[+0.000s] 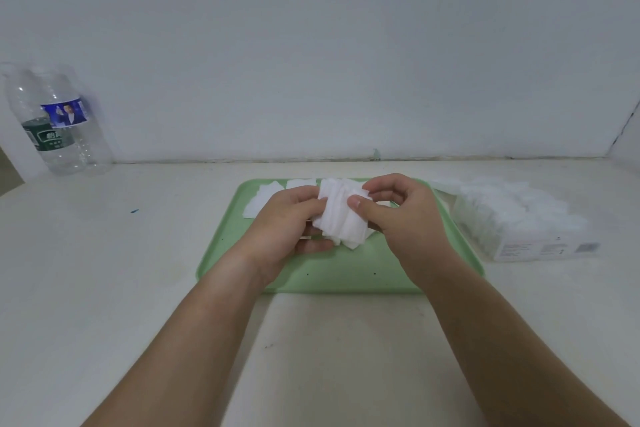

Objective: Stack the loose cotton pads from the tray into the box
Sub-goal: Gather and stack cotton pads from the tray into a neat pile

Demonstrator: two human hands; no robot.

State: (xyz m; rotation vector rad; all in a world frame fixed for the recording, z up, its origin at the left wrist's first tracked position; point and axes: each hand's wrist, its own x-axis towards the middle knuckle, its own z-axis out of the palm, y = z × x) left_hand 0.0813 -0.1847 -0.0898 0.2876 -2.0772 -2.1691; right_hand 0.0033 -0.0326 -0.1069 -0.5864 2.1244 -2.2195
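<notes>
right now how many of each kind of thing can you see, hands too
bottles: 2
tray: 1
box: 1
hands: 2
pads: too many to count
total without pads: 6

Soft, matt white cotton in the bunch of cotton pads (341, 215), faintly ribbed, fibrous at the edges. Smooth pale-green plastic for the tray (346, 270), low sheen, a few dark specks. Same matt cotton in the loose pads (266, 199) at 11 o'clock on it. At 3 o'clock, a smooth white printed face on the box (540, 248), card or plastic unclear, fluffy cotton at its top. At 10 o'clock, clear glossy plastic bottles (83, 149) with shiny film labels (64, 114). Matt off-white table (138, 288), lightly scuffed. Matt painted wall (311, 45).
</notes>
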